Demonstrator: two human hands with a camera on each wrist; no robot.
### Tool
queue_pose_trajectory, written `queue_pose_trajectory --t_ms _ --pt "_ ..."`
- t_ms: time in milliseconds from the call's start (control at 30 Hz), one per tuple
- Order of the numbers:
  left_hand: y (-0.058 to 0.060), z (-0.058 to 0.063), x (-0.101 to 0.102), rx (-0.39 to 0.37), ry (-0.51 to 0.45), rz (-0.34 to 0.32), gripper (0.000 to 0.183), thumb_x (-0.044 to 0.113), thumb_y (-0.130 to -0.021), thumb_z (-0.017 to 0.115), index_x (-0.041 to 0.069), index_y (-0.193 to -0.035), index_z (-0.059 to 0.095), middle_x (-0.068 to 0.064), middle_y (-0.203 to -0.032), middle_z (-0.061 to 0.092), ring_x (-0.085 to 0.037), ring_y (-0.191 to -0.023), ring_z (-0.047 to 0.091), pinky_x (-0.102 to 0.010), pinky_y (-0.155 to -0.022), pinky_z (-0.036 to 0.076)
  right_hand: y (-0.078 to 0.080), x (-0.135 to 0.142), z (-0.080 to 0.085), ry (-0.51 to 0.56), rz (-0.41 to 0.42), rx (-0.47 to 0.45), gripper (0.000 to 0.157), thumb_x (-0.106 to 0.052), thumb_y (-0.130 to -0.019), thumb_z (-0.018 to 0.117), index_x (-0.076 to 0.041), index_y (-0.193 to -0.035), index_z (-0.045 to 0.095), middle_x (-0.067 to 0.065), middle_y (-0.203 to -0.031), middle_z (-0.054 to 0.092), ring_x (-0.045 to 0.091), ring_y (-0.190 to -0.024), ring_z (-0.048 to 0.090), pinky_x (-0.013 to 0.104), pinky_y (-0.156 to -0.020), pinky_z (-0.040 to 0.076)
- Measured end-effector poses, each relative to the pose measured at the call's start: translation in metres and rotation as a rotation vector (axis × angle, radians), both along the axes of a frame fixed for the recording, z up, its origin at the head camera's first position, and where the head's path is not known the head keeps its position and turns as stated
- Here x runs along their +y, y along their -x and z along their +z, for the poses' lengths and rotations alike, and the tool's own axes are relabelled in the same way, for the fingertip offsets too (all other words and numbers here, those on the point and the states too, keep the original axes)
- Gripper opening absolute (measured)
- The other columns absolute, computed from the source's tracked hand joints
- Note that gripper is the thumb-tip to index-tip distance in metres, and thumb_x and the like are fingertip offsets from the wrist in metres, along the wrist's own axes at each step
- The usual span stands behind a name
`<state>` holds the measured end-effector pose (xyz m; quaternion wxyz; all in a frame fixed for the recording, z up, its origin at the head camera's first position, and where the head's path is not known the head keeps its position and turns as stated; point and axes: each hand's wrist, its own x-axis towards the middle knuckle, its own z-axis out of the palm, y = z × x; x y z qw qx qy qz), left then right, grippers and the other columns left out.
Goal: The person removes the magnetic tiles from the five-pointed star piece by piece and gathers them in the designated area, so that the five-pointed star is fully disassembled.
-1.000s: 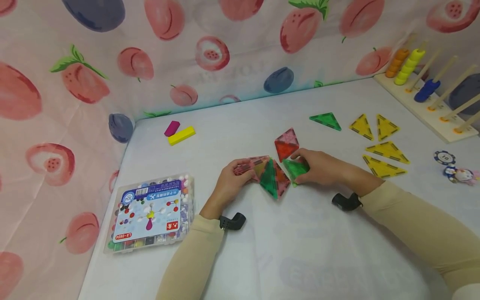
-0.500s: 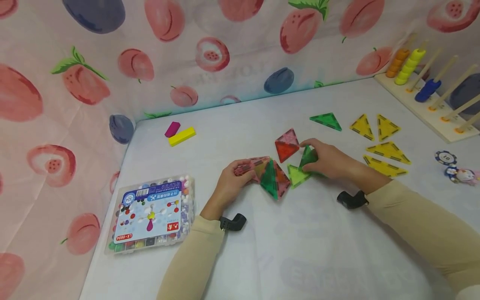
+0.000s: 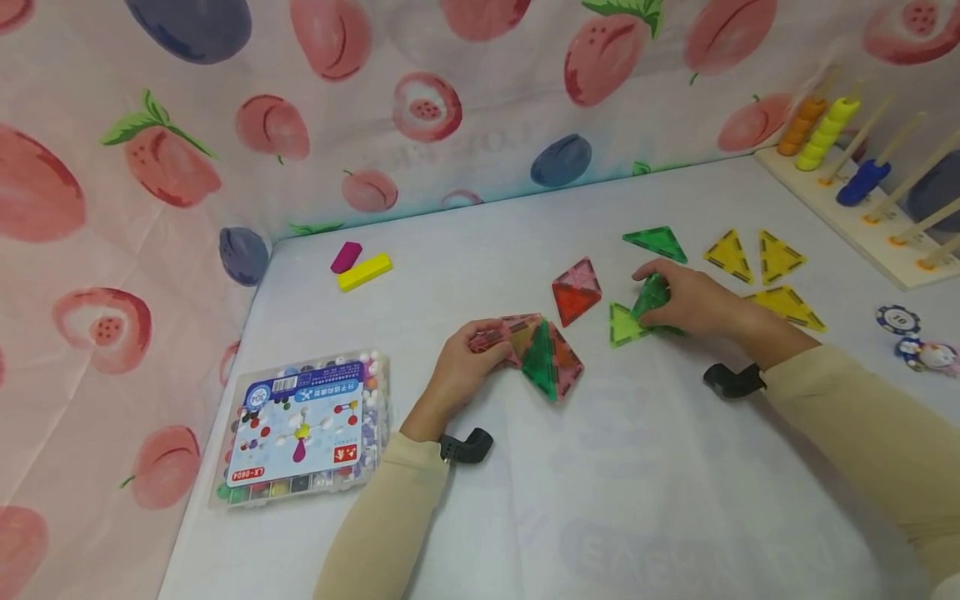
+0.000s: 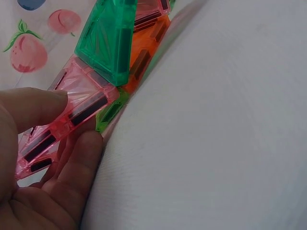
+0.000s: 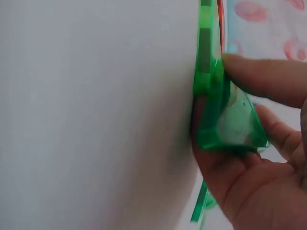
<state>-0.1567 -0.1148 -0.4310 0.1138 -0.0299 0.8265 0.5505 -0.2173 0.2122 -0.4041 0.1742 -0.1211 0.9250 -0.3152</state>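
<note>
In the head view my left hand [image 3: 456, 373] pinches the pink end of a cluster of joined magnetic tiles [image 3: 561, 367], with pink, green and red or orange triangles. The left wrist view shows the thumb on top of a pink tile [image 4: 72, 103] and fingers beneath it. My right hand [image 3: 693, 302] grips green triangular magnetic tiles [image 3: 649, 292]; a lighter green tile [image 3: 624, 323] lies against them at the left. In the right wrist view, thumb and fingers surround a blurred green tile [image 5: 235, 122]. Apart from both hands lies a joined pink-and-red tile pair [image 3: 576, 293].
A loose green triangle [image 3: 660, 242] and several yellow triangles [image 3: 729, 255] lie beyond the right hand. A bead-peg rack [image 3: 855, 208], a poker chip [image 3: 898, 319] and a figurine [image 3: 930, 354] stand right. A bead box [image 3: 300, 429] and yellow block [image 3: 365, 272] are left.
My right hand has moved right, away from the cluster, carrying the green tiles with the lighter one along. The left hand keeps its hold in the same place.
</note>
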Motion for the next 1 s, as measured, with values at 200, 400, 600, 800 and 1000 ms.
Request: queue_pose_trajectory --t_ms 200,400,600,800,1000 --pt "0.000 0.001 0.000 0.008 -0.004 0.003 0.038 0.033 -0.077 0.069 0.026 -0.113 0.059 0.003 -0.109 0.056 -0.015 -0.096 0.051 -0.032 -0.083 0.040 -0.008 -0.018 0.002 0.026 0.041 0.011 0.060 -0.023 -0.079 0.067 -0.017 -0.128 0.033 0.013 -0.100 0.050 0.027 -0.085 0.045 0.040 -0.073 0.038" --pt "0.000 -0.001 0.000 0.006 -0.015 0.000 0.038 0.032 -0.077 0.069 0.025 -0.113 0.059 0.003 -0.110 0.056 -0.014 -0.096 0.052 -0.031 -0.083 0.040 -0.006 -0.014 0.009 0.051 0.013 0.005 0.076 -0.033 -0.080 0.066 -0.030 -0.139 0.019 0.015 -0.126 0.040 0.029 -0.097 0.043 0.052 -0.086 0.036" --pt "0.000 -0.001 0.000 0.009 0.004 0.003 0.038 0.033 -0.077 0.069 0.027 -0.113 0.059 0.003 -0.110 0.056 -0.014 -0.096 0.051 -0.031 -0.083 0.040 0.008 0.009 0.010 -0.006 0.007 0.006 0.080 -0.034 -0.080 0.066 -0.029 -0.143 0.016 0.020 -0.133 0.033 0.035 -0.101 0.043 0.052 -0.082 0.038" --pt "-0.001 0.000 -0.001 -0.013 -0.012 0.000 0.038 0.034 -0.077 0.069 0.027 -0.113 0.058 0.003 -0.111 0.055 -0.014 -0.097 0.051 -0.032 -0.083 0.041 0.020 0.024 0.004 -0.068 -0.004 0.017 0.069 -0.023 -0.085 0.062 -0.013 -0.141 0.024 0.024 -0.126 0.038 0.038 -0.108 0.042 0.051 -0.079 0.042" --pt "0.000 -0.001 -0.001 -0.016 -0.006 0.000 0.038 0.036 -0.077 0.069 0.029 -0.113 0.058 0.004 -0.110 0.055 -0.014 -0.097 0.051 -0.031 -0.083 0.040 0.021 0.023 0.006 -0.110 -0.003 0.058 0.060 -0.024 -0.083 0.063 -0.001 -0.132 0.038 0.023 -0.118 0.047 0.034 -0.102 0.047 0.048 -0.078 0.042"
